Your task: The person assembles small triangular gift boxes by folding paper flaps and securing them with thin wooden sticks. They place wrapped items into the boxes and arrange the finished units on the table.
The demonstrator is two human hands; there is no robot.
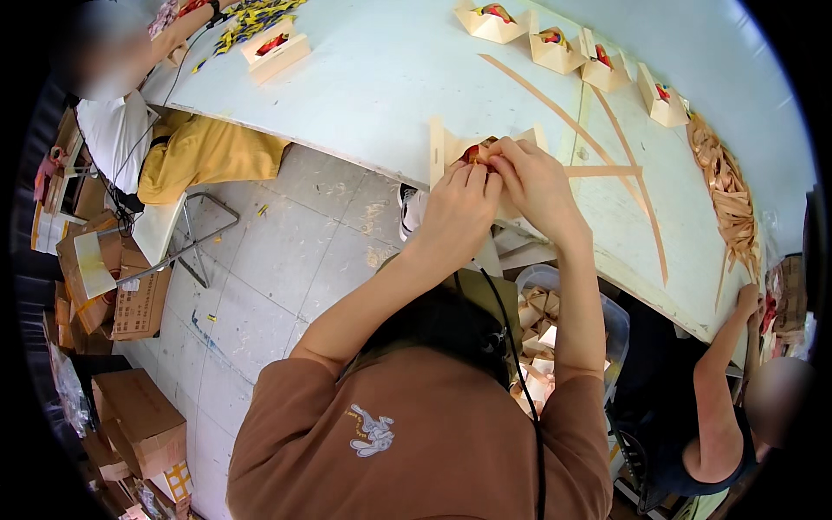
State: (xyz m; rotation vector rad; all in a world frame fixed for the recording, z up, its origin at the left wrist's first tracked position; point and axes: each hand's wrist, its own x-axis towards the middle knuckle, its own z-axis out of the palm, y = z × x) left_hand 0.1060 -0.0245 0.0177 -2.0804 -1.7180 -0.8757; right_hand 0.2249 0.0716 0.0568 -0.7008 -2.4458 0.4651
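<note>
At the near edge of the table stands an unfolded cream paper box [437,149] with its flaps up. Inside it lies a small red and yellow item [474,154], partly covered by my fingers. My left hand [461,201] is closed over the box's near side, fingertips bent inward against the item. From the right my right hand [530,176] meets it, thumb and fingers pinched together. The fingertips of both hands nearly touch. Whatever is pinched between them is too small and hidden to name.
Similar open boxes [557,52] line the table's far side. Tan paper strips [607,171] lie right of my hands; a strip bundle [724,186] is near another person's arm [719,390]. A tub of folded boxes [617,334] stands below. Another person sits at left, by yellow-blue ribbons [251,22].
</note>
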